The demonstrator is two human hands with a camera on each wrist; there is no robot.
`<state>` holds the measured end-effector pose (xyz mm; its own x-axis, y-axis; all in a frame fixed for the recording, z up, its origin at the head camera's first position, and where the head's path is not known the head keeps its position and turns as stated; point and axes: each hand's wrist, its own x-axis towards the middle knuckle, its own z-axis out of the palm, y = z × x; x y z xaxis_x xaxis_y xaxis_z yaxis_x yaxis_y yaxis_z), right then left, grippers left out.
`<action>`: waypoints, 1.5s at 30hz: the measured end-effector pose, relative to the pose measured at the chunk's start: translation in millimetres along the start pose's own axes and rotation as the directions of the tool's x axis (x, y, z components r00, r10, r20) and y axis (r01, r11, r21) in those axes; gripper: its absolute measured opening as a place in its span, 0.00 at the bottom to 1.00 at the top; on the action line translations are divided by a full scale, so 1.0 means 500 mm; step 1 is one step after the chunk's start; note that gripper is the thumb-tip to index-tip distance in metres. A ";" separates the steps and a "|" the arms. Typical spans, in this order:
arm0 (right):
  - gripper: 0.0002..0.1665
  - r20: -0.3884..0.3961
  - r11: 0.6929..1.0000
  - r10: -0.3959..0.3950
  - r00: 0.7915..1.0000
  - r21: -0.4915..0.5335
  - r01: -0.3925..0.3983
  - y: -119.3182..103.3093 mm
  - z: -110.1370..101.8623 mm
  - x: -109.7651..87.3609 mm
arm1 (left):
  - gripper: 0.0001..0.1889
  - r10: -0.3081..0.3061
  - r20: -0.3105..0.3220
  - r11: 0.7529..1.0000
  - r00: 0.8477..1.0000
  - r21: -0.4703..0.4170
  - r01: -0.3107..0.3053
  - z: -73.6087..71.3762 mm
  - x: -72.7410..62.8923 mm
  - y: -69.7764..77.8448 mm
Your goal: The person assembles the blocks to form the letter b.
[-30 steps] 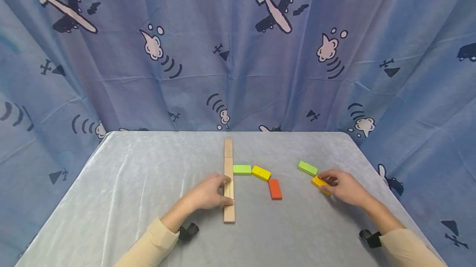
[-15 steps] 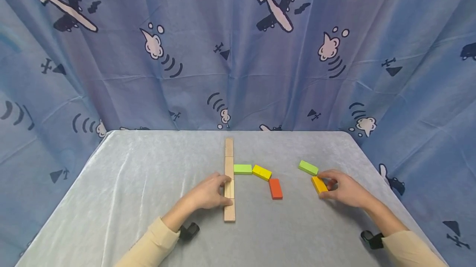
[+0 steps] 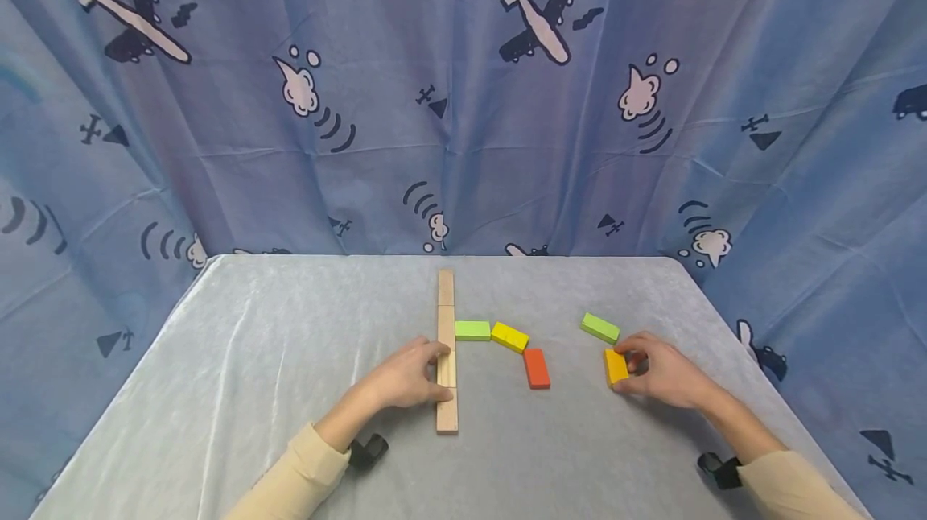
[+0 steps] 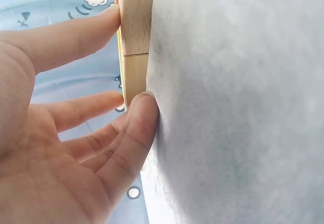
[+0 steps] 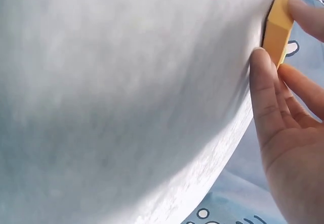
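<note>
My right hand (image 3: 669, 371) pinches an orange-yellow block (image 3: 615, 367) by its two ends, thumb at the near end and index finger at the far end. The block lies flat just below a light-green block (image 3: 600, 328). In the right wrist view the same orange-yellow block (image 5: 278, 31) shows close against the cloth. My left hand (image 3: 405, 375) rests its thumb and fingertips against a straight row of plain wooden blocks (image 3: 446, 319), which runs away from me. In the left wrist view, two of these wooden blocks (image 4: 136, 21) meet end to end at the fingers.
From the row's right side, a light-green block (image 3: 473, 331), a yellow block (image 3: 510, 337) and a red block (image 3: 537, 369) curve toward me. A pale grey cloth covers the table (image 3: 304, 303). A blue curtain (image 3: 376, 101) with airplanes hangs behind it.
My right hand has turned the orange-yellow block from slanted to nearly straight up-and-down in the head view and shifted it slightly left. The left hand has stayed in place.
</note>
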<state>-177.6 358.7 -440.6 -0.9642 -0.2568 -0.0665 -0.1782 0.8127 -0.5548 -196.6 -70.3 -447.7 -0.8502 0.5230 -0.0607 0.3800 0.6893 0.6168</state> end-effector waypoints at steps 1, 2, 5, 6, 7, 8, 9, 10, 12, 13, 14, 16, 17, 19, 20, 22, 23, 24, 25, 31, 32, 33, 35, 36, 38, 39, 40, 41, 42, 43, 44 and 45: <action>0.35 -0.001 1.000 0.000 1.000 0.003 0.000 -0.001 0.002 0.000 | 0.35 0.002 0.000 1.000 1.000 0.000 -0.002 0.000 0.000 0.000; 0.35 -0.004 1.000 0.005 1.000 0.007 -0.005 -0.003 0.004 0.000 | 0.35 0.003 -0.001 1.000 1.000 -0.001 -0.003 0.000 0.001 0.000; 0.36 -0.004 1.000 0.000 1.000 0.013 0.000 -0.012 0.009 -0.001 | 0.35 0.001 0.002 1.000 1.000 -0.007 -0.001 0.000 0.000 0.001; 0.36 -0.006 1.000 0.002 1.000 0.016 -0.002 -0.016 0.010 -0.001 | 0.35 0.001 0.003 1.000 1.000 -0.008 -0.001 0.000 0.000 0.001; 0.36 -0.005 1.000 0.000 1.000 0.024 0.000 -0.021 0.011 -0.002 | 0.35 0.000 0.003 1.000 1.000 -0.009 0.000 -0.001 -0.001 0.002; 0.36 -0.006 1.000 0.000 1.000 0.024 0.000 -0.025 0.013 -0.002 | 0.35 0.000 0.002 1.000 1.000 -0.008 0.000 -0.001 -0.001 0.002; 0.35 -0.006 1.000 -0.010 1.000 0.028 0.010 -0.031 0.015 -0.004 | 0.35 0.000 0.002 1.000 1.000 -0.008 0.000 -0.001 -0.001 0.003; 0.35 -0.007 0.999 -0.009 1.000 0.032 0.009 -0.039 0.017 -0.005 | 0.35 0.001 0.001 1.000 1.000 -0.006 -0.001 -0.001 -0.001 0.003; 0.35 -0.006 0.999 -0.008 1.000 0.043 0.009 -0.054 0.020 -0.008 | 0.35 0.001 0.002 1.000 1.000 -0.005 0.000 -0.002 -0.001 0.003; 0.35 -0.005 0.999 -0.013 1.000 0.049 0.013 -0.061 0.022 -0.009 | 0.35 0.000 0.002 1.000 1.000 -0.005 0.000 -0.001 -0.001 0.003; 0.35 -0.006 0.998 -0.014 1.000 0.053 0.015 -0.069 0.024 -0.010 | 0.35 -0.002 0.003 1.000 1.000 -0.005 0.002 -0.001 0.000 0.003; 0.35 -0.012 0.998 -0.014 1.000 0.069 0.015 -0.081 0.027 -0.011 | 0.35 -0.007 0.007 1.000 1.000 -0.006 0.007 -0.001 0.000 0.002; 0.35 -0.014 0.997 -0.017 1.000 0.080 0.018 -0.085 0.029 -0.010 | 0.35 -0.008 0.008 1.000 1.000 -0.008 0.008 -0.001 0.000 0.003; 0.34 -0.023 0.995 -0.031 0.999 0.095 0.034 -0.093 0.033 -0.009 | 0.35 -0.009 0.008 1.000 1.000 -0.007 0.009 0.000 0.000 0.002; 0.34 -0.028 0.994 -0.036 0.999 0.103 0.039 -0.097 0.035 -0.009 | 0.35 -0.009 0.008 1.000 1.000 -0.007 0.009 0.000 0.000 0.001; 0.33 -0.034 0.993 -0.043 0.999 0.113 0.046 -0.106 0.041 -0.009 | 0.35 -0.006 0.007 1.000 1.000 -0.008 0.006 0.000 0.001 0.001; 0.33 -0.035 0.992 -0.045 0.998 0.115 0.049 -0.110 0.044 -0.010 | 0.35 -0.003 0.006 1.000 1.000 -0.008 0.003 0.000 0.001 0.001; 0.33 -0.037 0.992 -0.041 0.998 0.116 0.045 -0.115 0.047 -0.010 | 0.35 -0.002 0.005 1.000 1.000 -0.008 0.002 0.001 0.002 0.000; 0.33 -0.035 0.992 -0.041 0.999 0.118 0.045 -0.119 0.049 -0.011 | 0.35 0.000 0.005 1.000 1.000 -0.007 0.001 0.001 0.002 0.000; 0.33 -0.030 0.990 -0.031 0.999 0.135 0.035 -0.147 0.066 -0.016 | 0.35 0.000 0.003 1.000 1.000 -0.005 0.000 0.001 0.003 -0.002; 0.32 -0.030 0.990 -0.027 0.999 0.140 0.031 -0.153 0.068 -0.016 | 0.35 0.000 0.002 1.000 1.000 -0.005 0.000 0.001 0.002 -0.002; 0.32 -0.027 0.989 -0.031 0.999 0.143 0.035 -0.157 0.070 -0.017 | 0.35 0.000 0.002 1.000 1.000 -0.006 0.000 0.000 0.002 -0.002; 0.32 -0.023 0.988 -0.041 0.999 0.150 0.044 -0.165 0.075 -0.018 | 0.35 -0.001 0.000 1.000 1.000 -0.006 0.001 0.000 0.002 -0.002; 0.32 -0.020 0.986 -0.046 0.999 0.158 0.049 -0.169 0.077 -0.019 | 0.35 -0.001 -0.001 1.000 1.000 -0.005 0.001 -0.001 0.002 -0.002; 0.31 -0.013 0.985 -0.055 0.998 0.164 0.056 -0.176 0.083 -0.020 | 0.35 -0.001 -0.002 1.000 1.000 -0.004 0.001 -0.001 0.001 -0.002; 0.31 -0.007 0.984 -0.060 0.998 0.168 0.060 -0.179 0.086 -0.021 | 0.35 -0.001 -0.003 1.000 1.000 -0.005 0.001 -0.002 0.001 -0.001; 0.31 0.000 0.983 -0.066 0.998 0.172 0.065 -0.182 0.089 -0.022 | 0.35 -0.002 -0.003 1.000 1.000 -0.003 0.002 -0.002 0.001 -0.002; 0.31 0.009 0.982 -0.068 0.998 0.174 0.066 -0.184 0.093 -0.023 | 0.35 -0.002 -0.002 1.000 1.000 -0.004 0.002 -0.002 0.001 -0.001; 0.32 0.018 0.982 -0.072 0.997 0.179 0.068 -0.186 0.096 -0.024 | 0.35 -0.003 0.000 1.000 1.000 -0.005 0.003 -0.002 0.001 -0.001; 0.32 0.024 0.981 -0.069 0.997 0.181 0.063 -0.188 0.099 -0.025 | 0.35 -0.002 0.001 1.000 1.000 -0.005 0.002 -0.002 0.001 -0.001; 0.32 0.032 0.981 -0.072 0.997 0.184 0.065 -0.190 0.102 -0.026 | 0.35 -0.003 0.003 1.000 1.000 -0.006 0.003 -0.002 0.002 0.000; 0.33 0.038 0.981 -0.076 0.996 0.184 0.068 -0.192 0.105 -0.027 | 0.35 -0.004 0.005 1.000 1.000 -0.008 0.004 -0.002 0.002 0.000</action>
<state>-137.1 256.7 -430.2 -0.9397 -0.3373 -0.0555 -0.2040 0.6836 -0.7008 -197.7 -70.2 -447.2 -0.8500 0.5225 -0.0670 0.3736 0.6876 0.6226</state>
